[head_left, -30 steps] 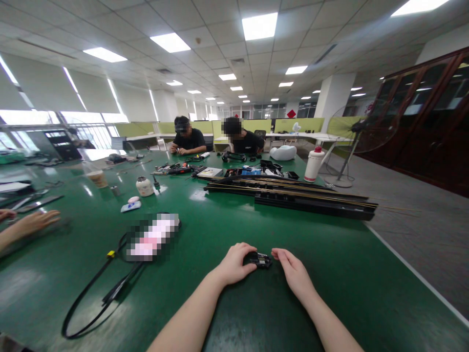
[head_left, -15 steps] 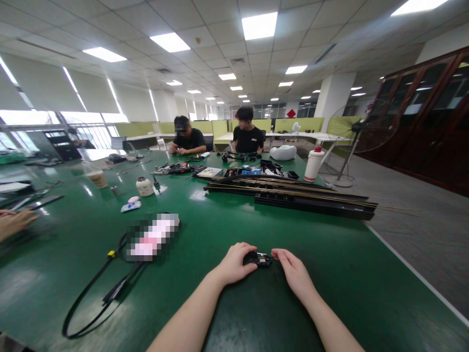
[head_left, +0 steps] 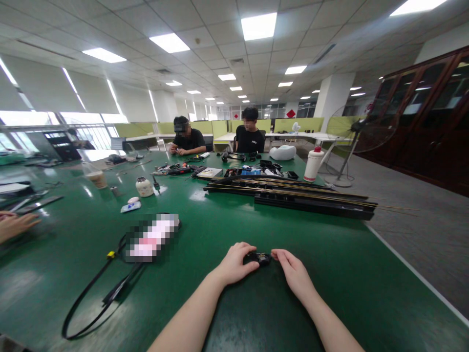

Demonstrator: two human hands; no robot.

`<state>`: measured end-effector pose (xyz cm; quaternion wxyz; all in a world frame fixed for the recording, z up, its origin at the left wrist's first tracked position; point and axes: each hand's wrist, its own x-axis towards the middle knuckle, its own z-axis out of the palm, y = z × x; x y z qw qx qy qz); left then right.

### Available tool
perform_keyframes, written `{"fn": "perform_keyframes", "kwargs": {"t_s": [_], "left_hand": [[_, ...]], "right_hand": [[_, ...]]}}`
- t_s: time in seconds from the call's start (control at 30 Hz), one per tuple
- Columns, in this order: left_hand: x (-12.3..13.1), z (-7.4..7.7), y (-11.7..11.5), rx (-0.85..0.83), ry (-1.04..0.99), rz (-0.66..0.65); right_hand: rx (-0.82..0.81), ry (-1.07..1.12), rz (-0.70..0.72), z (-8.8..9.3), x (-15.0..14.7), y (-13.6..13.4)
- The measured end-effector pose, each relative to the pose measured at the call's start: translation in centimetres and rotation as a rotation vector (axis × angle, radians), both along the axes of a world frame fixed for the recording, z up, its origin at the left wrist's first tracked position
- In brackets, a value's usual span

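Observation:
A small black part (head_left: 258,257) rests on the green table (head_left: 227,225) right in front of me. My left hand (head_left: 234,264) is curled round its left end with the fingers closed on it. My right hand (head_left: 293,272) pinches its right end with fingertips pressed together. Both forearms reach in from the bottom edge. Most of the part is hidden between my fingers.
A black cable loop (head_left: 98,298) and a blurred pink item (head_left: 152,237) lie to the left. Long black rails (head_left: 293,195) cross the table's middle. A white bottle (head_left: 314,164) stands far right. Another person's hand (head_left: 16,225) rests at the left edge; two people sit at the far end.
My hands and the black part have hardly moved. The other person's hand at the left edge drew back toward the edge. A person at the far end sat up.

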<state>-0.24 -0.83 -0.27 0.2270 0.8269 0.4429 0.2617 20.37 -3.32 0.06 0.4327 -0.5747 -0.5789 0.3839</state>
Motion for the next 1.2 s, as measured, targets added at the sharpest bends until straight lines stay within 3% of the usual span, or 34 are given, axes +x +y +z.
{"fn": "perform_keyframes", "kwargs": {"t_s": [0.47, 0.77, 0.93, 1.2], "left_hand": [[0.0, -0.5, 0.0, 0.051, -0.017, 0.016], [0.0, 0.2, -0.1, 0.04, 0.045, -0.023], [0.0, 0.3, -0.2, 0.034, 0.05, -0.033], [-0.1, 0.3, -0.2, 0.036, 0.037, -0.032]], "right_hand": [[0.012, -0.028, 0.017, -0.1, 0.1, 0.0], [0.017, -0.049, 0.003, -0.1, -0.1, -0.1], [0.131, -0.109, -0.011, -0.4, -0.4, -0.4], [0.253, -0.237, 0.104, 0.0, -1.1, -0.8]]}}
